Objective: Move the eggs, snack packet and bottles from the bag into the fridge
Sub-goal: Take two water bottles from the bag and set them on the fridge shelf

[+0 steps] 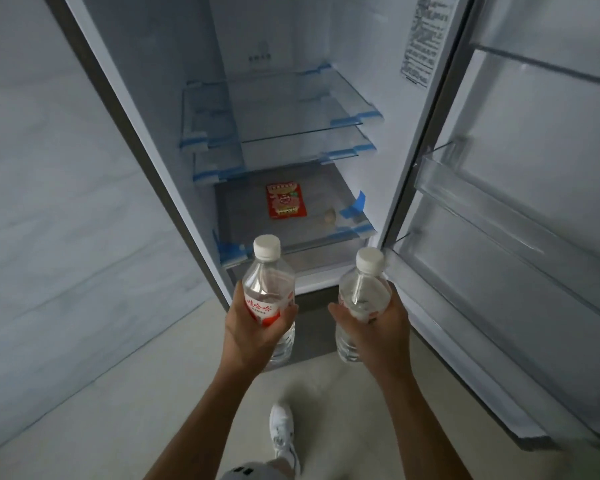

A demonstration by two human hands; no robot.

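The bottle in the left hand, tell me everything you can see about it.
The bottle is clear plastic with a white screw cap on and a red-and-white label round its middle. It holds clear liquid. It is held roughly upright in front of the open fridge. The left hand closes its grip round the label; nothing else touches it.

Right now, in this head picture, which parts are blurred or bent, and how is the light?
Head view: the light is dim and bluish, with no hard shadows; the wide lens bends the white fridge frame; the clear plastic door shelves are smeared; the printed sticker is unreadable; the red snack packet is soft; the red-labelled clear plastic bottle and the other clear plastic bottle look sharpest.
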